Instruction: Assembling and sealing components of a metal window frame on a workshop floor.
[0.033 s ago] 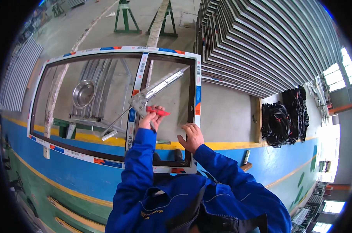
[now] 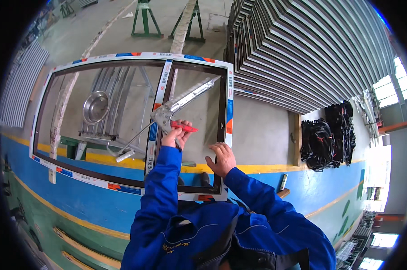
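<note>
A large window frame (image 2: 160, 96) with a cross-bar, wrapped in white, blue and orange protective film, lies in front of me. My left hand (image 2: 180, 136) is closed round the handle of a silver caulking gun (image 2: 163, 116) with a red trigger, held over the cross-bar. The gun's barrel points to the far right, and its thin rod runs back to the near left. My right hand (image 2: 222, 159) holds nothing. Its fingers lie over the frame's right side bar, near its front corner, with the thumb apart.
A metal bowl (image 2: 96, 107) shows through the frame's left opening, on silver profiles (image 2: 115, 96). Stacked frames (image 2: 302, 49) rise at the far right, beside bundled black strips (image 2: 318, 141). A small tube (image 2: 284, 182) stands right of me. Green trestles (image 2: 146, 20) stand at the back.
My left hand and the caulking gun have shifted very slightly to the right. My right hand stays on the frame.
</note>
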Tool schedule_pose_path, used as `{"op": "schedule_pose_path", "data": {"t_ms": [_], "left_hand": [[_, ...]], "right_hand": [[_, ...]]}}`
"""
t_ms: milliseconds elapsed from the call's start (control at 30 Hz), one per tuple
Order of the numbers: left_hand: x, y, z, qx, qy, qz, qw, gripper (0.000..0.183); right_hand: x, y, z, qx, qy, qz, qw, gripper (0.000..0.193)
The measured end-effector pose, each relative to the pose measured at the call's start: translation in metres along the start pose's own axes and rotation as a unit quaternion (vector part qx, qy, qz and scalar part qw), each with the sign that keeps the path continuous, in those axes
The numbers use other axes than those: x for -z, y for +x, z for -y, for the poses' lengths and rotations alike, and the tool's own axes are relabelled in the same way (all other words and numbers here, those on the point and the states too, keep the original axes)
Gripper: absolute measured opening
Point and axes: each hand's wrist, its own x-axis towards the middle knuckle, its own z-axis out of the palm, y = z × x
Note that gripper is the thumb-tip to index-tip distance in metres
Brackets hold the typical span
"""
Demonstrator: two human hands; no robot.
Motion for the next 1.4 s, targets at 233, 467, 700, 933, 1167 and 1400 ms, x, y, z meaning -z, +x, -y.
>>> {"op": "schedule_pose_path", "data": {"t_ms": [233,467,700,933,1167,1400], "left_hand": [[0.004,0.046,0.008,0.02,-0.028,0.013,0.999,0.035],[-0.009,0.065,0.005,0.029,-0.022,0.009,0.999,0.035],[-0.008,0.082,0.013,0.035,-0.033,0.003,0.999,0.035],[-0.003,0.089,0.017,0.04,-0.03,-0.041,0.998,0.02],[-0.022,0.086,0.009,0.037,-0.024,-0.111,0.993,0.015],[-0.019,0.086,0.006,0.036,-0.046,-0.1,0.993,0.013]], "right_hand": [[-0.003,0.003,-0.001,0.004,-0.023,0.005,1.0,0.037],[0.0,0.006,0.005,-0.013,-0.028,0.016,0.999,0.034],[-0.001,0.005,0.005,-0.017,-0.017,0.02,1.0,0.033],[0.0,0.006,0.006,-0.02,-0.018,0.02,0.999,0.029],[-0.001,0.006,0.002,-0.016,-0.018,0.022,0.999,0.026],[-0.001,0.008,0.004,0.004,-0.012,0.004,1.0,0.023]]}}
